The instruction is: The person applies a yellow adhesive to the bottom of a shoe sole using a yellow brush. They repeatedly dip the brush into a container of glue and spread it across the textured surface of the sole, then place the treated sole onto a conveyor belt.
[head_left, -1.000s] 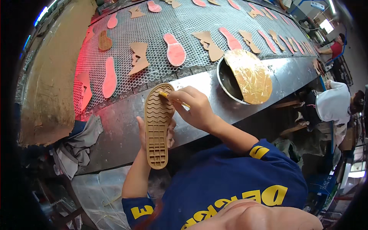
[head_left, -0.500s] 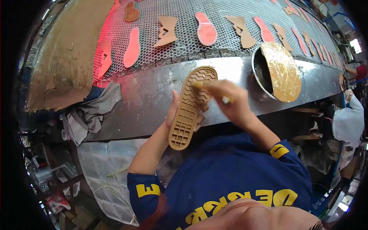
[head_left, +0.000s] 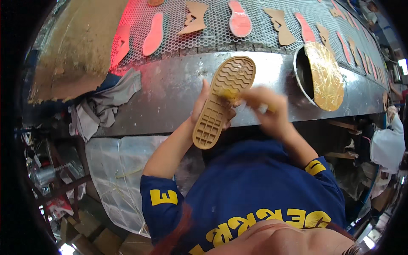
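A tan shoe sole (head_left: 210, 117) is tilted up in front of me, its grooved tread showing. My left hand (head_left: 200, 104) grips it from behind, the thumb along the left edge and fingertips showing at the right edge. My right hand (head_left: 272, 111), smeared by motion, is closed on a yellow brush (head_left: 229, 94) whose tip meets the middle of the tread. The brush itself is blurred, and its handle is partly hidden in the fingers.
A metal ledge (head_left: 170, 100) borders a mesh belt (head_left: 216, 36) bearing pink insoles (head_left: 240, 23) and tan cut pieces (head_left: 280, 29). At right, a metal bowl (head_left: 298, 80) is partly covered by a yellowish board (head_left: 325, 78). Grey cloth (head_left: 104, 106) and a brown sheet (head_left: 76, 51) lie left.
The brush has moved down the sole, from the wavy upper tread toward the middle. The whole view has shifted, so the belt and ledge appear higher.
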`<state>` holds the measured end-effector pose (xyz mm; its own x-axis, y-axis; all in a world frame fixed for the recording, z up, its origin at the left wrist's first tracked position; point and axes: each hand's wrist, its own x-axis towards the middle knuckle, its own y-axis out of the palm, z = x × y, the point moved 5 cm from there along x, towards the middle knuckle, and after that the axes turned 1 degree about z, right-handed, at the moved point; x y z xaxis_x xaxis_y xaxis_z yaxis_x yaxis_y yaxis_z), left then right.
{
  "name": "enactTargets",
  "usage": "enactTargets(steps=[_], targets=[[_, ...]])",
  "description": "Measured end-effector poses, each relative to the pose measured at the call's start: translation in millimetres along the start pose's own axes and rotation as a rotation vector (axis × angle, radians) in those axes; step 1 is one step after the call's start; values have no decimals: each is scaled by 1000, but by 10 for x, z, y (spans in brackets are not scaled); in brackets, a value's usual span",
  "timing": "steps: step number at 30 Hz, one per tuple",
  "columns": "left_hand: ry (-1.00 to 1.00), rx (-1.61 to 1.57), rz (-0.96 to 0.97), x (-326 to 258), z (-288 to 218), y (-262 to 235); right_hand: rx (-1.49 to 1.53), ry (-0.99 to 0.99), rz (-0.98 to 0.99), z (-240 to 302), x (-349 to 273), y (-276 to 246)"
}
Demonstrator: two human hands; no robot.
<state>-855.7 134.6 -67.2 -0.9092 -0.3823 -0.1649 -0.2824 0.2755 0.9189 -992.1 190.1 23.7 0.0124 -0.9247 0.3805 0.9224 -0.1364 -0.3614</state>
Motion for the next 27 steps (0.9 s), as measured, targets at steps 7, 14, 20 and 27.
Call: enactTargets(steps=[7, 14, 20, 27], targets=[[42, -18, -131, 69, -53, -141, -46, -112, 187, 400, -189, 338], [28, -60, -20, 5, -70, -253, -84, 94, -18, -167, 90, 198], [45, -63, -15, 71, -140, -256, 192, 148, 230, 33, -7, 366], [100, 38, -128, 60, -246, -304, 160, 130, -171, -209, 102, 24]])
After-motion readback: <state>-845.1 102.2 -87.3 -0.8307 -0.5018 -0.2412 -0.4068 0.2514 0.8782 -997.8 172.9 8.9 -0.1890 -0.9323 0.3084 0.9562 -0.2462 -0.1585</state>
